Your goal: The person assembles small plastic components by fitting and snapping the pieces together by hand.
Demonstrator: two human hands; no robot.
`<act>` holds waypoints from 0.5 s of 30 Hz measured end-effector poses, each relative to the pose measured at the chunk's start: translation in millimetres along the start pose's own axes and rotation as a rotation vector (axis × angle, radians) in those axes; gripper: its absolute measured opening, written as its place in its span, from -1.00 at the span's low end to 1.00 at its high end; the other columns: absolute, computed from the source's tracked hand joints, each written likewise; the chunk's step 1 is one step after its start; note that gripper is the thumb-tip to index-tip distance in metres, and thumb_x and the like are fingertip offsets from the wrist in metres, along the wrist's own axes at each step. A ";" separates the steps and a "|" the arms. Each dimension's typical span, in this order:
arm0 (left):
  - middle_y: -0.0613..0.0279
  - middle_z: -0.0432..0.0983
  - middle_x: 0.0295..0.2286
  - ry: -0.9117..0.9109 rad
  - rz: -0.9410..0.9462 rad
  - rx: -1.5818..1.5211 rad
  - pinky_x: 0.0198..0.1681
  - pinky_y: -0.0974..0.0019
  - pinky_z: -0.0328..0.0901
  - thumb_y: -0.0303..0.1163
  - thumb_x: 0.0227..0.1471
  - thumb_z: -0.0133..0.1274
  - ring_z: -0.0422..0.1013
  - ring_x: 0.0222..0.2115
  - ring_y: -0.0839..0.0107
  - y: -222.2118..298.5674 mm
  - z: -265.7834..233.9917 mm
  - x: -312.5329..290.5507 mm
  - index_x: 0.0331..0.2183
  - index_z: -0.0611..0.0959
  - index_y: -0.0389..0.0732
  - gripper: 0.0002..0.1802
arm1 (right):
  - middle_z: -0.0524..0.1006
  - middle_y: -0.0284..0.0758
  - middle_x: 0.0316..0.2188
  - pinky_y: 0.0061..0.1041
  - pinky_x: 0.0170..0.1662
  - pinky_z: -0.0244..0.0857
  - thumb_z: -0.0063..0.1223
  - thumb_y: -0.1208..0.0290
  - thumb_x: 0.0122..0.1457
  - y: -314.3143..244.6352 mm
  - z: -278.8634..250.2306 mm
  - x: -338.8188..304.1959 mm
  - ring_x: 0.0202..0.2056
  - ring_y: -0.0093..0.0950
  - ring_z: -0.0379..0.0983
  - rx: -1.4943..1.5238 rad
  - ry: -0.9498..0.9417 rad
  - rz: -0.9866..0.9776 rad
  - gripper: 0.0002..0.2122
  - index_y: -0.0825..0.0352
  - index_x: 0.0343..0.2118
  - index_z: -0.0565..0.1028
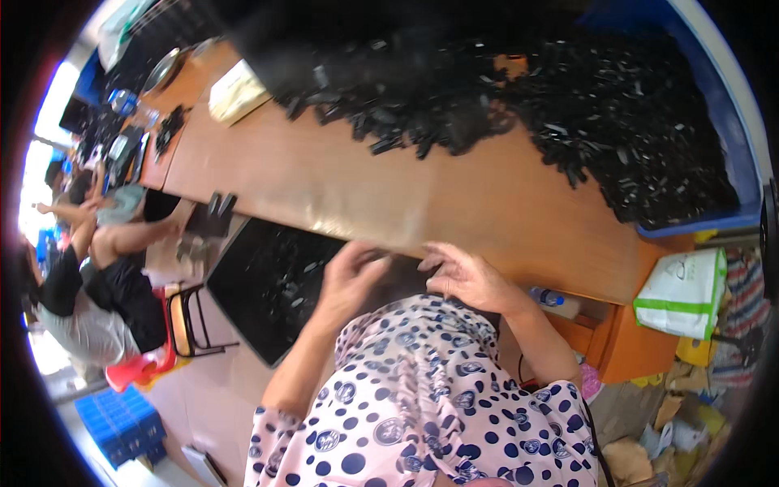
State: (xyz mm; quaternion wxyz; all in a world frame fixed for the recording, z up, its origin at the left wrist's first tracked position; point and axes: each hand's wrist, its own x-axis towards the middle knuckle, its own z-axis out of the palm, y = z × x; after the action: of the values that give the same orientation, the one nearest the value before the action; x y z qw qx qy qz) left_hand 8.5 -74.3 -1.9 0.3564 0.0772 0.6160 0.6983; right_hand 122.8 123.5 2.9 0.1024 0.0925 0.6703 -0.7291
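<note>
Both hands hover at the near edge of a brown table [341,191], close to my lap and a little apart from each other. My left hand [347,280] is slightly blurred, its fingers loosely curved with a gap to the thumb; no held thing can be made out. Bent but spread, the fingers of my right hand [462,277] show nothing between them. Just left of my left forearm is a black tray [243,280] with small dark pieces inside. Across the far side of the table lies a large heap of small black parts [422,122], their exact kind unclear.
A blue bin [718,122] full of black parts tips onto the table at right. A white and green bag [680,292] hangs below it. A bottle [548,298] sits under the tabletop. People work at left near a red stool [142,369] and blue boxes [122,424].
</note>
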 end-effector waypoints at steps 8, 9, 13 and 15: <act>0.14 0.51 -0.39 0.275 0.442 1.544 -0.11 0.20 0.20 -0.32 -0.05 0.15 0.41 -0.32 0.16 -4.6 -112.5 -39.1 -0.27 0.57 -0.25 -0.71 | 0.48 -0.19 -0.35 -0.30 -0.19 0.28 0.07 0.19 0.14 -1.0 -161.6 -13.2 -0.25 -0.27 0.42 -1.007 0.988 -0.014 -0.70 0.41 -0.31 0.50; 0.13 0.51 -0.39 0.311 0.426 1.395 -0.12 0.20 0.21 -0.35 -0.06 0.15 0.42 -0.32 0.16 -3.4 -107.6 -32.5 -0.29 0.57 -0.26 -0.74 | 0.47 -0.20 -0.37 -0.26 -0.21 0.27 0.08 0.16 0.13 -3.4 -174.1 -10.6 -0.27 -0.24 0.40 -1.124 1.032 -0.063 -0.69 0.38 -0.36 0.51; 0.07 0.52 -0.42 0.343 0.564 1.125 -0.30 0.19 0.31 -0.42 -0.09 0.18 0.45 -0.37 0.11 11.7 -67.5 30.0 -0.36 0.58 -0.28 -0.80 | 0.47 -0.22 -0.39 -0.16 -0.24 0.25 0.07 -0.01 0.08 -8.9 -208.5 14.7 -0.26 -0.20 0.40 -1.520 1.166 0.034 -0.61 0.31 -0.42 0.52; 0.09 0.49 -0.41 0.243 0.683 1.154 -0.31 0.17 0.30 -0.40 -0.09 0.17 0.43 -0.38 0.09 32.3 -41.2 68.1 -0.30 0.57 -0.23 -0.76 | 0.49 -0.21 -0.35 -0.15 -0.22 0.25 0.06 -0.03 0.08 -8.7 -220.6 25.4 -0.23 -0.20 0.40 -1.543 1.163 0.147 -0.59 0.33 -0.39 0.53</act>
State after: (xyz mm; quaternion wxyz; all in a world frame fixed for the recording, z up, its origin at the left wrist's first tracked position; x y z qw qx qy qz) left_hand -77.0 -66.7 -4.3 -0.0538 0.3660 0.8666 0.3350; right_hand 95.5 343.3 -14.2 -0.1674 0.3877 0.9030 0.0792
